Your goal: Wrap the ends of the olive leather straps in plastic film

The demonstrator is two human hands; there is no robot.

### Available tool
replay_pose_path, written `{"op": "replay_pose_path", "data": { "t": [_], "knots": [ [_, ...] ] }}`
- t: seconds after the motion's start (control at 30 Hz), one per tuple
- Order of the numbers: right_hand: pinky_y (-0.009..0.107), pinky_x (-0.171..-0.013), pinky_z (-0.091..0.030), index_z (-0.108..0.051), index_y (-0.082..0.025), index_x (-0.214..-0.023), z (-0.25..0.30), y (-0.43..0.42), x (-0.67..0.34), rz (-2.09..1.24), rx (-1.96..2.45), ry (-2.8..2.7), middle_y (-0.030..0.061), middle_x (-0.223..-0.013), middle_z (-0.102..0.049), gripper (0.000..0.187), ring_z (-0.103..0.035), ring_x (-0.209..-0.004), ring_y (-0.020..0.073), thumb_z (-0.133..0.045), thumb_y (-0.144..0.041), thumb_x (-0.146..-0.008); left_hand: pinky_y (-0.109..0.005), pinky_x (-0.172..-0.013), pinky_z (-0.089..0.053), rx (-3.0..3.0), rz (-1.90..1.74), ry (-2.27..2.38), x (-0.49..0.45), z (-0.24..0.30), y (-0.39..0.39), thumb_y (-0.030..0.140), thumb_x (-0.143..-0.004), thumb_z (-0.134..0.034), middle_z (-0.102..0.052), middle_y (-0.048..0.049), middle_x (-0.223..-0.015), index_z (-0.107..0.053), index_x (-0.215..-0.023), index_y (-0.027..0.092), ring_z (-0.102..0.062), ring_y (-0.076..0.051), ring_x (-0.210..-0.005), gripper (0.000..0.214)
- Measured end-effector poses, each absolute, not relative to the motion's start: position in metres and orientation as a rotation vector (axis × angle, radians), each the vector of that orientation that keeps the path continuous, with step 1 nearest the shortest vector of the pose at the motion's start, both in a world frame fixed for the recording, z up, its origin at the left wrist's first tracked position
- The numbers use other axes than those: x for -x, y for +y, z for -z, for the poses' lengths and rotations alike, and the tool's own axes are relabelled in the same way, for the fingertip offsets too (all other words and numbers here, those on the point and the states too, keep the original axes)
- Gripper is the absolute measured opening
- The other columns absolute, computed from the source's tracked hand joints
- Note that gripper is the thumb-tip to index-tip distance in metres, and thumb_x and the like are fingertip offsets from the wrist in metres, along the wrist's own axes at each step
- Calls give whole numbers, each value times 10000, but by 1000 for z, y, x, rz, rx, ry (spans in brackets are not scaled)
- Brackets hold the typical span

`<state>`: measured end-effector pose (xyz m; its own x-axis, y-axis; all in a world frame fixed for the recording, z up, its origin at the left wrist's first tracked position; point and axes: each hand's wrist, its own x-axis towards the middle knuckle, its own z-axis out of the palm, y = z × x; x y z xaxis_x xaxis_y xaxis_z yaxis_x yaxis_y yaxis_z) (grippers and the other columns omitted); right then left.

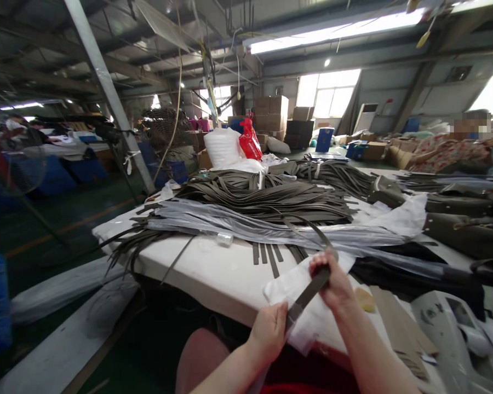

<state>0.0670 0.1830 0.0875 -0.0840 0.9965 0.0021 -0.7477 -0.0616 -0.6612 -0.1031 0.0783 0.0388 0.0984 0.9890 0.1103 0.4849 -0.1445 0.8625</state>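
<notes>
My left hand [270, 330] is closed on the near end of a dark olive strap [310, 293], low in the view. My right hand [332, 283] pinches the same strap farther up, where it curves away toward the pile. Under both hands lies a white plastic bag [285, 287] on the white table [213, 271]. Behind it a big heap of the same dark straps [267, 200] rests on clear plastic sheeting [230, 221].
A few loose straps [267, 254] lie just beyond the bag. Dark bags [464, 230] are stacked at the right, and a person in a flowered top [447, 153] sits behind them. A red bag [250, 141], cartons [271, 112] and a fan [166, 131] stand farther back.
</notes>
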Motion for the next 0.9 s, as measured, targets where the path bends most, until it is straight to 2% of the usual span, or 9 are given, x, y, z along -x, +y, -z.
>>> {"op": "replay_pose_path", "data": {
  "t": [0.13,0.23,0.43,0.6,0.73,0.8,0.9],
  "knots": [
    [143,-401,-395,-430,-208,-648,-115,211,-119,-1681,310,-447,-116,-492,-348,412,-327,-406,46,-810,-334,-747,-290,-535,-354,-1720,-816,1405,114,-37,76,699,-933,-134,-517,-39,-555,-438,-594,220,-477,-171,-555,661],
    [140,-385,-343,-418,-206,-658,-112,202,-102,-1695,324,-491,-123,-487,-291,426,-263,-387,41,-780,-394,-779,-287,-534,-383,-1711,-799,1424,107,-45,84,701,-931,-126,-542,-44,-541,-480,-618,219,-521,-180,-557,675],
    [191,-430,-371,-427,-210,-650,-87,163,-27,-1892,458,-596,-94,-518,-325,461,-334,-443,67,-762,-504,-770,-292,-535,-381,-1602,-1002,1409,85,-59,104,646,-959,-119,-519,-18,-527,-475,-659,222,-498,-156,-502,630],
    [179,-410,-338,-378,-206,-635,-105,189,-70,-1757,456,-528,-112,-501,-292,507,-288,-416,53,-779,-491,-759,-287,-520,-334,-1673,-954,1421,101,-48,93,680,-945,-182,-476,-4,-523,-400,-597,218,-435,-137,-512,619],
    [153,-412,-342,-387,-205,-656,-111,207,-95,-1715,396,-489,-116,-504,-296,470,-278,-416,48,-751,-464,-804,-260,-425,-301,-1512,-808,1409,111,-40,81,732,-916,-186,-463,24,-462,-446,-639,212,-424,-121,-400,645],
    [147,-407,-339,-400,-204,-659,-106,200,-81,-1755,388,-475,-114,-496,-298,462,-280,-413,46,-755,-461,-802,-256,-421,-330,-1472,-788,1390,108,-41,81,713,-929,-185,-491,19,-450,-488,-659,206,-457,-129,-385,649],
    [151,-407,-342,-417,-201,-659,-91,177,-41,-1876,414,-498,-105,-493,-324,465,-312,-420,46,-782,-466,-772,-266,-497,-390,-1549,-902,1440,100,-49,90,648,-961,-179,-530,-10,-469,-497,-612,213,-522,-150,-466,642]
  ]
}}
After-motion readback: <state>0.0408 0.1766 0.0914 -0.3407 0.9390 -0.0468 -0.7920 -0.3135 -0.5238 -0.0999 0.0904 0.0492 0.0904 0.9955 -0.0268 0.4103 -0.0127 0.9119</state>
